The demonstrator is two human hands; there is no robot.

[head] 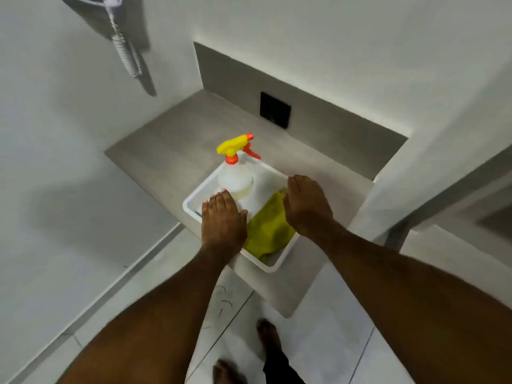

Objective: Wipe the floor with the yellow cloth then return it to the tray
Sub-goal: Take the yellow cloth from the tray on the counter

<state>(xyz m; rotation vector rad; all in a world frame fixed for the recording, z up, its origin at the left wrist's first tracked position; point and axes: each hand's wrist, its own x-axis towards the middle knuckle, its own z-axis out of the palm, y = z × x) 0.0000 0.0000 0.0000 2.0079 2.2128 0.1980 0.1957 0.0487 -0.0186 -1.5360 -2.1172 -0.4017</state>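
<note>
Right now your yellow cloth lies crumpled inside the white tray, filling the tray's near right part, and it sits between your two hands. Your left hand hovers palm down over the tray's near left side, just beside the cloth's left edge; its fingers are held flat and close together, closed on nothing, with the tips reaching the base of the spray bottle. Your right hand is over the tray's right rim, palm down, fingers extended and loosely together, gripping nothing; it overlaps the cloth's right edge, but you cannot tell whether it actually touches the fabric. The bottle stands upright in the tray's far left part, behind the cloth. The tray rests on a grey ledge, near the ledge's front edge. Below the tray, your bare feet stand on the pale tiled floor.
</note>
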